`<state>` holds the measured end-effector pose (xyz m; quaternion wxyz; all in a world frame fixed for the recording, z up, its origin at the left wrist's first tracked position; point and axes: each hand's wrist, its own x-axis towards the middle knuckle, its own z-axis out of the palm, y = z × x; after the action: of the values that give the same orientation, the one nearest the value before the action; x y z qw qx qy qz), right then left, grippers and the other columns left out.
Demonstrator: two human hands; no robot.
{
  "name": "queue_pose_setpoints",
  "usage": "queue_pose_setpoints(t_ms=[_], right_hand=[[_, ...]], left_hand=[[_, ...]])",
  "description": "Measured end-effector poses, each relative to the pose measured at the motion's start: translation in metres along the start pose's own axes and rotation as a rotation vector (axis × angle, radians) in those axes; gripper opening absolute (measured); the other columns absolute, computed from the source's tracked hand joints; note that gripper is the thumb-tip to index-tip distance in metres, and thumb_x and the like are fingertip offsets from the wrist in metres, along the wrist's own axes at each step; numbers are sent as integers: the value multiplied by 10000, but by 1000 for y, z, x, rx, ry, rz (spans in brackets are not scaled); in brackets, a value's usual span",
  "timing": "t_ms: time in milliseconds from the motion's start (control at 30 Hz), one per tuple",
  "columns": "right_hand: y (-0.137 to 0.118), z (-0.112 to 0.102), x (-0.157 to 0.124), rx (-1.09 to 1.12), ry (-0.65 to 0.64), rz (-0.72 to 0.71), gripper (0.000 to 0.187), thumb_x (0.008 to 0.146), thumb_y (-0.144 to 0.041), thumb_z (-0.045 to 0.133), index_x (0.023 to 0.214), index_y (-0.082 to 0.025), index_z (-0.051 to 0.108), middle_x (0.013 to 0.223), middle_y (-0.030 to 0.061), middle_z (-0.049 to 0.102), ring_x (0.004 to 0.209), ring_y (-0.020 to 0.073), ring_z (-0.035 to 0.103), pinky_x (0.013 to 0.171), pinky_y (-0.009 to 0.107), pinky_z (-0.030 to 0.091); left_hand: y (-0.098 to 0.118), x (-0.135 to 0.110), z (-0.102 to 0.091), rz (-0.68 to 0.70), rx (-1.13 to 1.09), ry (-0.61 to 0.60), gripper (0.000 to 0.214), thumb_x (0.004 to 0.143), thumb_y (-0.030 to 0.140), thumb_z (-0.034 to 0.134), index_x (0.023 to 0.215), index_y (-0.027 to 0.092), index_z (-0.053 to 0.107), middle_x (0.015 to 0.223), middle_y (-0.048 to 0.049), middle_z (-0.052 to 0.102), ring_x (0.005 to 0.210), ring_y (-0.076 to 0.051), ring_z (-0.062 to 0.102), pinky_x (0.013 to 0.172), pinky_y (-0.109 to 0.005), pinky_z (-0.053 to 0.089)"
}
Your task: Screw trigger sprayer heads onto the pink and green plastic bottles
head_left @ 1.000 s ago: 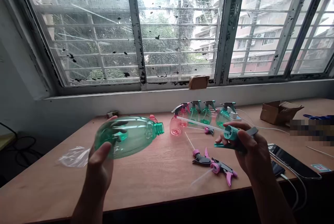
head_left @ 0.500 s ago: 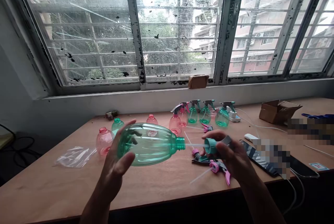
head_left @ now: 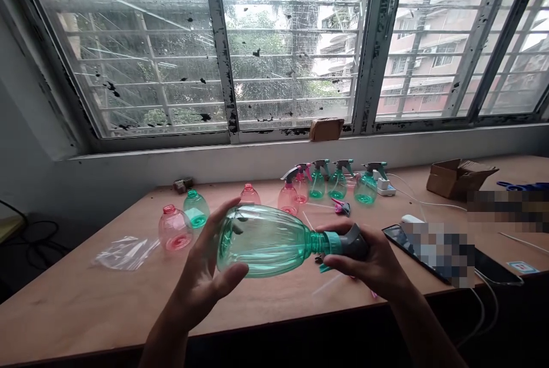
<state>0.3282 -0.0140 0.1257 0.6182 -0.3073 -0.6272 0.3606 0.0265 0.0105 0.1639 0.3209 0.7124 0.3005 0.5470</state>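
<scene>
1. We hold the large green bottle (head_left: 266, 245) sideways above the wooden table (head_left: 240, 311), its neck pointing right.
2. Our left hand (head_left: 210, 279) grasps its rounded base; our right hand (head_left: 369, 259) is wrapped around the grey spray head (head_left: 354, 242). The teal collar (head_left: 333, 243) meets the bottle's threaded neck — how tightly it is screwed, we cannot tell.
3. Nearer to us than the bottle, a broad band of tabletop runs to the straight front edge, leaving room below it. To its left, more wood reaches the slanting side edge, past a plastic bag (head_left: 126, 254).
4. Beyond it and left, we see a pink bottle (head_left: 175, 231) and a second green bottle (head_left: 196, 208) upright; beyond it and right, assembled spray bottles (head_left: 338, 188) stand near the wall (head_left: 274, 165).
5. Right of it, a phone (head_left: 397, 239) lies flat — just beside our right hand.
6. The bottle is glossy, see-through and fluted, tapering to its neck; the bag is crinkled clear film; the cardboard box (head_left: 450, 180), far right of it, has raised flaps.
</scene>
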Motion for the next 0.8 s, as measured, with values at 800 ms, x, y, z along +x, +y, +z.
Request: queue_pose_setpoints(t_ms=[800], right_hand=[[-6,6,-2,-48,175,-55,309,767,-332,1066,1025,-267,909,921,36,838,749,188,721,417,182,422]], left_hand=[[1,-7,-15,50,392,-271,1095,958,461,895,1764,629,173,1874,-5,367,1691,-445,389,1329,-689,348]])
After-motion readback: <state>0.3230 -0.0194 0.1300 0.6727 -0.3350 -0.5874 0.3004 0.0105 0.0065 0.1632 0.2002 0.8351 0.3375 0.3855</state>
